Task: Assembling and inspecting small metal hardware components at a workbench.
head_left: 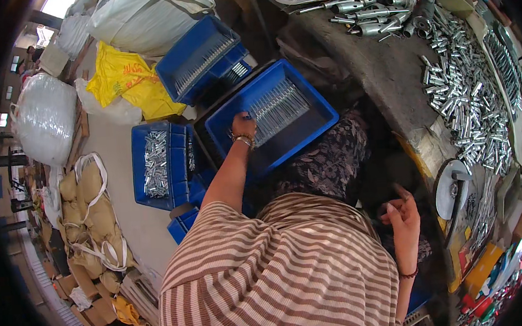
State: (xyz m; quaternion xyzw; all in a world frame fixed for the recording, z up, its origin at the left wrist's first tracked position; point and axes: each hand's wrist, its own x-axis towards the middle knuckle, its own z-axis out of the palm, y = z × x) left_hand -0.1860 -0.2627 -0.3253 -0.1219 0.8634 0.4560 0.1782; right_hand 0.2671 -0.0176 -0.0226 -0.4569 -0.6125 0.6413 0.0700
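My left hand (242,126) reaches forward into a blue plastic crate (307,133) and rests at the near end of a neat row of silver metal rods (277,109). Its fingers are hidden behind the back of the hand, so I cannot tell whether it grips a rod. A bangle sits on that wrist. My right hand (401,212) hovers over my lap beside the workbench (381,72), palm up, fingers loosely apart, holding nothing. My striped shirt fills the lower middle of the view.
A second blue crate (198,56) with rods stands farther back, and a third (153,163) with loose metal pieces sits left. Yellow bags (127,78), white sacks (43,116) and tan sacks (90,209) line the floor. Many short metal tubes (463,97) cover the bench, above a round metal disc (454,190).
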